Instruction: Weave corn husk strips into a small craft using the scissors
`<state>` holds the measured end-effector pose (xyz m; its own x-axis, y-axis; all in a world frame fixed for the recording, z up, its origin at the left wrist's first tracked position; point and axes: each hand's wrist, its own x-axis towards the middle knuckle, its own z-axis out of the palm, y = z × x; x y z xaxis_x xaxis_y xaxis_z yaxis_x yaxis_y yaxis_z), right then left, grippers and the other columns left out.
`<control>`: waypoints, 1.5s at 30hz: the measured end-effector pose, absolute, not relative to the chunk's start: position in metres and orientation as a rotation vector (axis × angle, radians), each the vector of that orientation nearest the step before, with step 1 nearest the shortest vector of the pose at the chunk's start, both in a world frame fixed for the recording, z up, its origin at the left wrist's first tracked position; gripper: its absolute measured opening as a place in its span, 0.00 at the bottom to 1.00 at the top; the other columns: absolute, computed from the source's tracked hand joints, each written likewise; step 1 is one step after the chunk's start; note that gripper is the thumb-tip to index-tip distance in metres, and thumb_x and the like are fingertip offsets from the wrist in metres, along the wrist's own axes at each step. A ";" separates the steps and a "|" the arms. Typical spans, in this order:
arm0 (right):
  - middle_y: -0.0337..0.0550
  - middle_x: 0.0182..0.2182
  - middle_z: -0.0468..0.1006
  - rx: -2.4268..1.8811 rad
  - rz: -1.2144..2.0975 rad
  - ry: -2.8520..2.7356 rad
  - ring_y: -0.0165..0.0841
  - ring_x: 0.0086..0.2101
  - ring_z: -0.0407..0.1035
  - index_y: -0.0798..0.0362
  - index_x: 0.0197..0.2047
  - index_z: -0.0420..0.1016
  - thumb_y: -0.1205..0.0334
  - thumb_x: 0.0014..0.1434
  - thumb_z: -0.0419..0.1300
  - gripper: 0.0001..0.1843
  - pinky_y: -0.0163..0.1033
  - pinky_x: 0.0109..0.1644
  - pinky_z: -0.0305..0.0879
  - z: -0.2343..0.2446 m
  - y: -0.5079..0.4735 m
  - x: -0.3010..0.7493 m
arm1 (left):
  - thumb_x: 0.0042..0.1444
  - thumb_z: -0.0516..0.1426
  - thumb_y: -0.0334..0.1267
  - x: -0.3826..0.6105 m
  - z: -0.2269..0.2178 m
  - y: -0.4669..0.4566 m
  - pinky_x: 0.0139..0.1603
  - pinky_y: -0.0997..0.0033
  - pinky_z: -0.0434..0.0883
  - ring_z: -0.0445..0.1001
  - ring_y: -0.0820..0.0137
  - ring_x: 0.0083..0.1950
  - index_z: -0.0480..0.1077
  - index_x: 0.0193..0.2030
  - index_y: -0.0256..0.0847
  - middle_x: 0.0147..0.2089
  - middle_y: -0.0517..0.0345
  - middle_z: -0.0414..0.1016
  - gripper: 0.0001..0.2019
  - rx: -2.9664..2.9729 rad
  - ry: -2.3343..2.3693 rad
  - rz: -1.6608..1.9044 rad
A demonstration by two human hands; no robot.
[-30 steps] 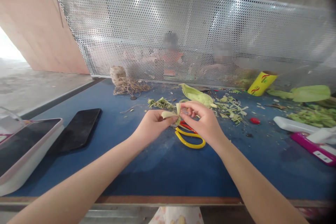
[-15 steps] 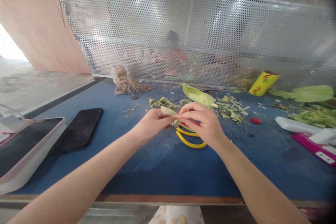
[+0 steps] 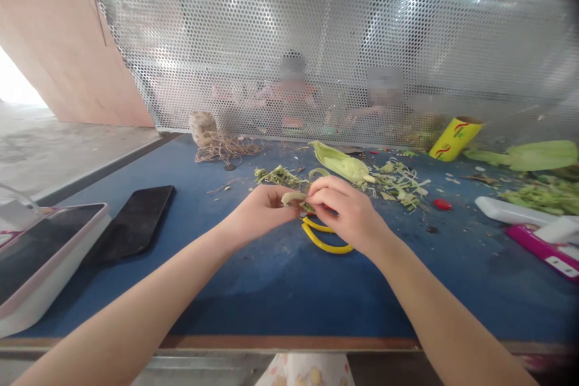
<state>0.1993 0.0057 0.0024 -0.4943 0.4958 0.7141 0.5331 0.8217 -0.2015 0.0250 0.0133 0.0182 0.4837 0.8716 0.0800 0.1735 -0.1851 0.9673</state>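
Between my two hands is a pale green strip of corn husk (image 3: 293, 198), curled at its left end. My left hand (image 3: 260, 211) is closed on it, thumb in front. The fingertips of my right hand (image 3: 346, 211) pinch its right end. Just below lie scissors with yellow handles (image 3: 326, 246), their blades hidden by my hands. A green ear-shaped husk (image 3: 341, 164) rests on the table behind my right hand. Shredded green strips (image 3: 400, 184) lie to its right, and a smaller heap of shreds (image 3: 279, 176) is behind my left hand.
A black phone (image 3: 136, 220) and a white-edged device (image 3: 49, 253) are at left. Tangled twine (image 3: 226, 148) lies at the back. A yellow roll (image 3: 456, 139), a red piece (image 3: 442, 204) and a magenta power strip (image 3: 540, 247) are at right. A perforated metal screen (image 3: 253, 42) stands behind; people show through it.
The husk strip has been bent; its left end now curls over. My right fingers have drawn in around the other end. The view has shifted slightly.
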 end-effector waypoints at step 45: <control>0.39 0.31 0.67 -0.854 0.615 -1.952 0.27 0.32 0.66 0.53 0.27 0.66 0.69 0.51 0.57 0.04 0.34 0.37 0.67 0.005 0.006 0.197 | 0.45 0.60 0.36 0.020 0.015 0.017 0.34 0.70 0.70 0.73 0.67 0.33 0.76 0.32 0.38 0.32 0.55 0.77 0.07 1.953 0.952 0.864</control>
